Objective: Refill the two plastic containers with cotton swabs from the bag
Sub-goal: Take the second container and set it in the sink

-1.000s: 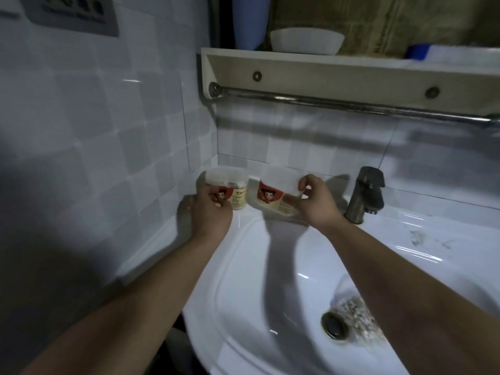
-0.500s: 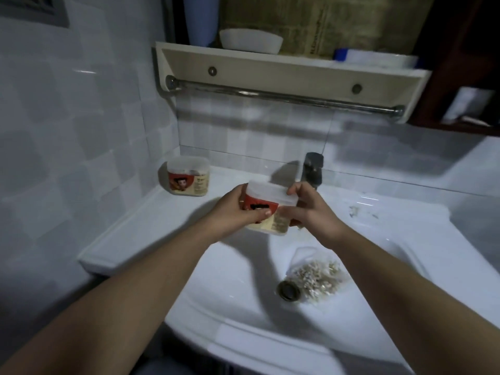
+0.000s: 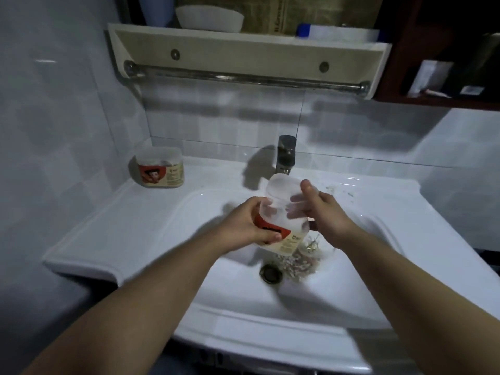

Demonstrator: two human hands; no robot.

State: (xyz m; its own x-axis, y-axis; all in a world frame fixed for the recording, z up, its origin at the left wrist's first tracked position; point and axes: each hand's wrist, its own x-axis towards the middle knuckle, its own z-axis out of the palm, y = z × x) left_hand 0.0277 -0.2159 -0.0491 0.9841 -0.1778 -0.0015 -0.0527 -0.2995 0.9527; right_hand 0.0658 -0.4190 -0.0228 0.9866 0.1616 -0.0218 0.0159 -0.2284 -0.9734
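Motion blur on the held container [image 3: 281, 220], lid seam unreadable. Fingers of the right hand [image 3: 322, 215] only a smear through its plastic. The bag [image 3: 300, 262] in the sink [image 3: 151, 223] is half hidden behind both (contents just specks). Label print on the far container [image 3: 159, 171] too small. The bowl [image 3: 209, 18] on the shelf [image 3: 243, 47] is cut by the top edge.

left hand [image 3: 249, 226]: fingers curled, gripping | right hand [image 3: 324, 212]: fingers curled, gripping

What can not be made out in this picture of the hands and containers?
Head view:
Held container: motion blur hides whether its lid is on.
Bag in the sink: mostly covered by that container and the right hand.
Far container: dim and small, fill level unreadable.
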